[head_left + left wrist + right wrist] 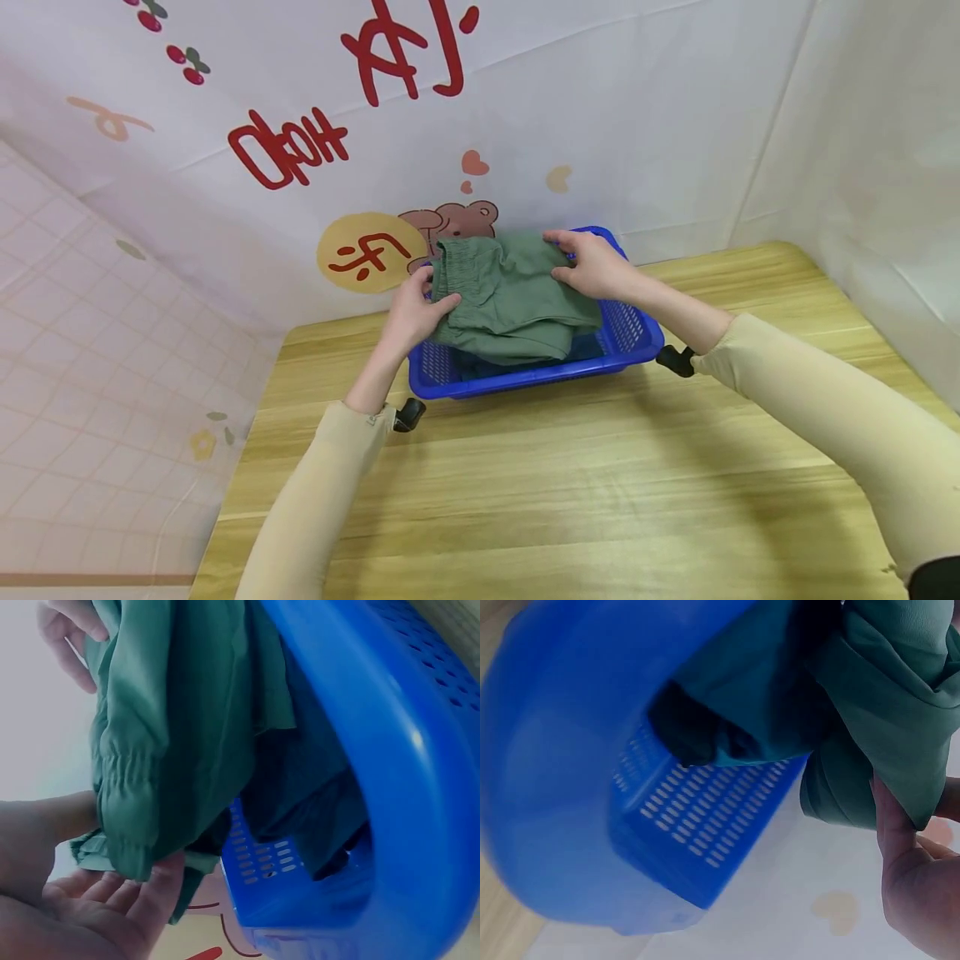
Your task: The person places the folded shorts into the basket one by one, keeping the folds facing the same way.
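A folded pair of green pants [517, 287] with a gathered elastic waistband is held over a blue plastic basket [525, 381]. My left hand [412, 312] grips the waistband end, thumb on top and fingers beneath, as the left wrist view also shows. At the opposite end, my right hand [596, 265] pinches the folded edge; in the right wrist view part of its grip is hidden by the cloth. Under the pants, darker blue-green clothing [300, 787] lies inside the basket.
The basket stands on a wooden table [510, 492], near its back edge. Behind it hangs a white printed cloth [637, 125] with red lettering and a bear. A similar patterned cloth [97, 375] covers the left side.
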Demonstrator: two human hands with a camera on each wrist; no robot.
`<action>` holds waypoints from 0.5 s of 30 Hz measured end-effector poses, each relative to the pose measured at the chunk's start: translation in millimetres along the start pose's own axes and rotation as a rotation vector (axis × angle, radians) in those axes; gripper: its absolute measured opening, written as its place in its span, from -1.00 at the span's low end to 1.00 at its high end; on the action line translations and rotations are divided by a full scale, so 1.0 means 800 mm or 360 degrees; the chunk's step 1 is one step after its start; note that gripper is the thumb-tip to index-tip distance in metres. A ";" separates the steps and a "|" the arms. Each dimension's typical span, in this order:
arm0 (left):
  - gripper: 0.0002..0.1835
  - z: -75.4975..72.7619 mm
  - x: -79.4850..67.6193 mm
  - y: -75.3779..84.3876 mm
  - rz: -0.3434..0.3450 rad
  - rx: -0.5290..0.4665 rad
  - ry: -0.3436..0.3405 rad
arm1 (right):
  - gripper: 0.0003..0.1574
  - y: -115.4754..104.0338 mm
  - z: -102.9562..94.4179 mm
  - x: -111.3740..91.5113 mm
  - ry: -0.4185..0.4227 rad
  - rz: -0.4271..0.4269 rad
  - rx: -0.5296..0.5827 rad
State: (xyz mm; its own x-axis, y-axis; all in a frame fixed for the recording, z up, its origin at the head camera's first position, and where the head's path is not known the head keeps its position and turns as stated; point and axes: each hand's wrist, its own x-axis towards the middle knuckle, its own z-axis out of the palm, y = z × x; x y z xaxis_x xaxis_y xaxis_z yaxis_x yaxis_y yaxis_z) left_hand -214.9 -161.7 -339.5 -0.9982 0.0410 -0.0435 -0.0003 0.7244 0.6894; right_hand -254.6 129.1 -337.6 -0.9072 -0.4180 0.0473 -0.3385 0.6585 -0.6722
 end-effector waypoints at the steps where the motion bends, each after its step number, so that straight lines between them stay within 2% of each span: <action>1: -0.22 0.002 0.002 -0.001 -0.0020 0.0021 -0.0028 | -0.21 0.002 0.001 0.001 -0.0015 0.0003 -0.0027; 7: -0.16 0.014 0.010 -0.002 -0.0140 0.0091 -0.0196 | -0.22 0.011 0.006 0.004 -0.0148 0.0003 -0.0201; 15: -0.14 0.019 0.014 -0.005 -0.0185 0.0145 -0.0261 | -0.22 0.020 0.012 0.008 -0.0199 0.0003 -0.0298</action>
State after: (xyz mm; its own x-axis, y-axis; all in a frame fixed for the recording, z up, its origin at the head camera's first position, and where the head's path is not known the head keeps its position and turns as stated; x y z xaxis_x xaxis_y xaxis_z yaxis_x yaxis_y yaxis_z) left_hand -224.7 -153.8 -353.9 -0.9686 0.0597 -0.2412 -0.1020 0.7895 0.6052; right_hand -263.3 131.1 -355.4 -0.8739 -0.4831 -0.0536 -0.3877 0.7593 -0.5226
